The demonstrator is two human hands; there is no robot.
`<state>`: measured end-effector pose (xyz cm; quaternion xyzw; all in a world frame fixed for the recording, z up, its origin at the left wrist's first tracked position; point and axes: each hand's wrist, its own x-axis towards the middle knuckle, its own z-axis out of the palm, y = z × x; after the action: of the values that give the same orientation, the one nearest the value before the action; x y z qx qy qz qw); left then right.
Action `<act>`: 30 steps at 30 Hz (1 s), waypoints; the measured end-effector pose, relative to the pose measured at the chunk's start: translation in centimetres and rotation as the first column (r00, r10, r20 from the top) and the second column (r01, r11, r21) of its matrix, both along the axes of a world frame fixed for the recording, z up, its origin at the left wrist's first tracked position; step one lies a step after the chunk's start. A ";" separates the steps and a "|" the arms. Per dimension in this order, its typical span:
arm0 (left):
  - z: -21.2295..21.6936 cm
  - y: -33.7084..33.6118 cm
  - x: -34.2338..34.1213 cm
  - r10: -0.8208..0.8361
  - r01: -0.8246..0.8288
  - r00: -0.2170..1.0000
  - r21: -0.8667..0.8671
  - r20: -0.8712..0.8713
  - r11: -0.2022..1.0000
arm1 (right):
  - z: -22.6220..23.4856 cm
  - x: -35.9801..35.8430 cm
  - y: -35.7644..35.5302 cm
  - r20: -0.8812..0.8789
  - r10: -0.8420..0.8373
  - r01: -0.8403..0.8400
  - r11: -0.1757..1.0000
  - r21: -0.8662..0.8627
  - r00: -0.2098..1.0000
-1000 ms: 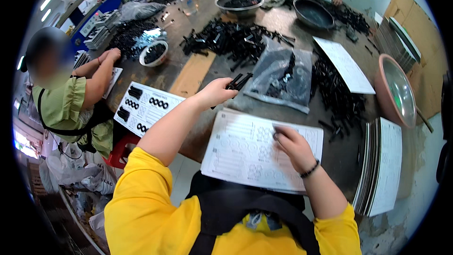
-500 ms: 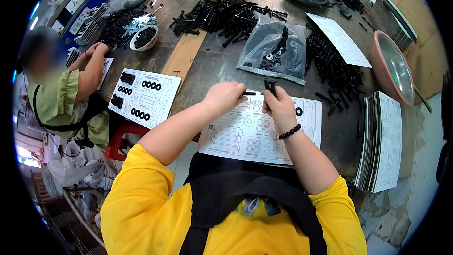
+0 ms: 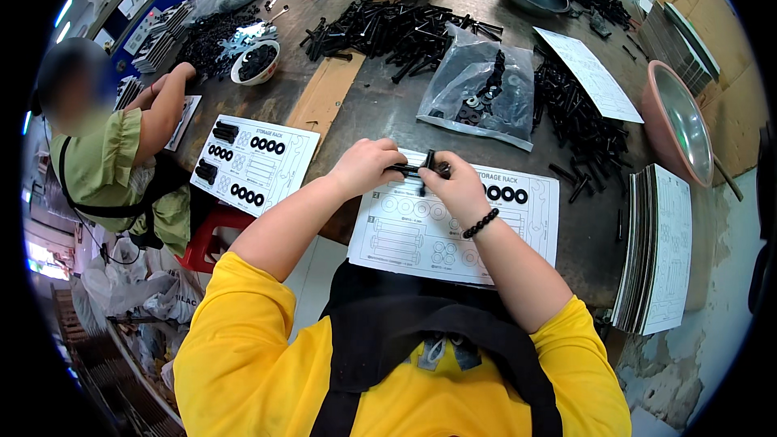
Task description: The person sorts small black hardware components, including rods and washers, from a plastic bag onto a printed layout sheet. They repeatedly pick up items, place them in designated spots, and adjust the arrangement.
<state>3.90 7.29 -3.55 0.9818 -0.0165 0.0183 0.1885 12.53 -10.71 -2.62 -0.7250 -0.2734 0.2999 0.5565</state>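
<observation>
My left hand (image 3: 366, 168) is closed on one end of some black bolts (image 3: 411, 169), which lie sideways between my two hands. In my right hand (image 3: 458, 193), wearing a dark bead bracelet (image 3: 481, 224), another black bolt (image 3: 427, 178) is pinched upright across them. Exactly how many bolts each hand grips is hidden by the fingers. Both hands are over a white printed card (image 3: 518, 247) with line drawings of parts. Black washers (image 3: 506, 194) sit in a row on its upper right, beside my right hand.
A second card (image 3: 283, 170) with bolts and washers lies at left, near a seated co-worker (image 3: 105, 154). Beyond my hands are a bolt heap (image 3: 380, 32), a plastic bag of washers (image 3: 486, 101) and a white bowl (image 3: 263, 73). Stacked cards (image 3: 660, 251) and a pink basin (image 3: 660, 113) stand right.
My hands have come together, the right moving left and bringing its bolts against those at my left hand. The washer row on the card shows more fully now.
</observation>
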 end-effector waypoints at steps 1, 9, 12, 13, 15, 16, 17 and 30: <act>-0.6 0.3 -0.1 0.018 -0.016 0.999 -0.072 0.032 0.997 | -1.0 -0.1 0.6 -0.035 0.019 -0.017 0.998 0.058 0.999; 0.2 0.1 -1.1 0.076 -0.083 0.997 -0.352 -0.034 0.932 | -2.3 -0.7 -0.1 0.312 0.151 -0.098 0.979 -0.180 0.938; -0.2 -0.8 -1.3 0.051 -0.046 0.998 -0.128 0.037 0.991 | -1.0 -0.8 -0.7 0.523 0.147 -0.043 0.978 -0.206 0.840; -0.4 -0.8 -1.3 0.056 -0.053 0.998 -0.098 0.027 0.994 | -0.4 -0.8 -0.8 0.566 0.141 -0.026 0.978 -0.207 0.812; -0.6 -0.7 -1.2 0.062 -0.064 0.998 -0.122 -0.015 0.991 | 0.6 -0.3 -0.6 0.674 0.105 -0.007 0.989 -0.145 0.731; -0.5 -0.3 -1.1 0.064 -0.071 0.997 -0.175 -0.047 0.982 | 1.2 -0.1 -0.6 0.704 0.148 -0.010 0.981 -0.196 0.695; -0.4 0.0 -1.0 0.060 -0.076 0.995 -0.225 -0.078 0.971 | 1.7 0.0 -0.7 0.729 0.189 -0.007 0.970 -0.245 0.657; 0.0 -0.9 -1.0 0.022 -0.024 0.999 -0.047 -0.040 0.999 | -2.5 -0.5 -0.3 0.685 0.032 -0.040 0.999 -0.005 0.728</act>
<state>2.89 6.41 -3.54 0.9773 -0.0010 0.0015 0.2120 12.05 -11.03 -5.09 -0.7761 -0.4747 0.0212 0.4145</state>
